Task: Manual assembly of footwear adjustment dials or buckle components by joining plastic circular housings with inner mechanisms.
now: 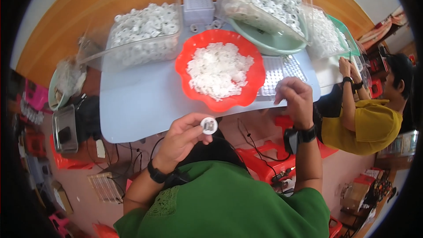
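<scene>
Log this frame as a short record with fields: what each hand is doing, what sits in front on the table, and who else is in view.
left hand: holds a small round white part between its fingertips, near the table edge
right hand: fingers bent over a clear gridded tray; whether it holds anything is hidden
centre: red bowl heaped with small white pieces
behind: clear tub of white rings
surface: pale blue table
other person: at right, yellow shirt, hands on the table
</scene>
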Demonstrator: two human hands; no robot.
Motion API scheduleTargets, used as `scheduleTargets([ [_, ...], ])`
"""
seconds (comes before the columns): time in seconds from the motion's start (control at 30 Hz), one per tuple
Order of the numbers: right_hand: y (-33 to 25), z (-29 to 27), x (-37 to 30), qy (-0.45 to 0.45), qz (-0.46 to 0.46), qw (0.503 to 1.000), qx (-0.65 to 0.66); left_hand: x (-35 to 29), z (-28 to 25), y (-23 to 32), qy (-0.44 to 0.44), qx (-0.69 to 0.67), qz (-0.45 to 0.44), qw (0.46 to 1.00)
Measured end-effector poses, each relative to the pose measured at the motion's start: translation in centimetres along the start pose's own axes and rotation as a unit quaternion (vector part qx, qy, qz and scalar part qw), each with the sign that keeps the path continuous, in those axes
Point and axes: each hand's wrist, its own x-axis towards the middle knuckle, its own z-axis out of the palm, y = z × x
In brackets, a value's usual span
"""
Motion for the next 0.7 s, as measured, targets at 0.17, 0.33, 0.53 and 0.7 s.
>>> scheduleTargets([
  [0.17,-0.1,5.6,-3.7,-0.130,0.029,0.988,0.072,-0.8,0.3,-0.2,-0.013,0.005,0.015,1.000],
  [0.33,-0.2,9.6,-5.9,-0.168,-0.043,0.985,-0.013,-2.0,-0.1,-0.4,-0.009,-0.004,0.023,1.000],
  [0.53,0.6,12.8,-6.4,-0.145,-0.362,0.886,-0.249,-2.7,0.0,-0.5,-0.001,0.026,0.021,0.999],
  [0.7,1.2,13.9,-6.5,-0.111,-0.441,0.836,-0.308,-3.2,-0.1,-0.5,-0.008,0.030,0.041,0.999],
])
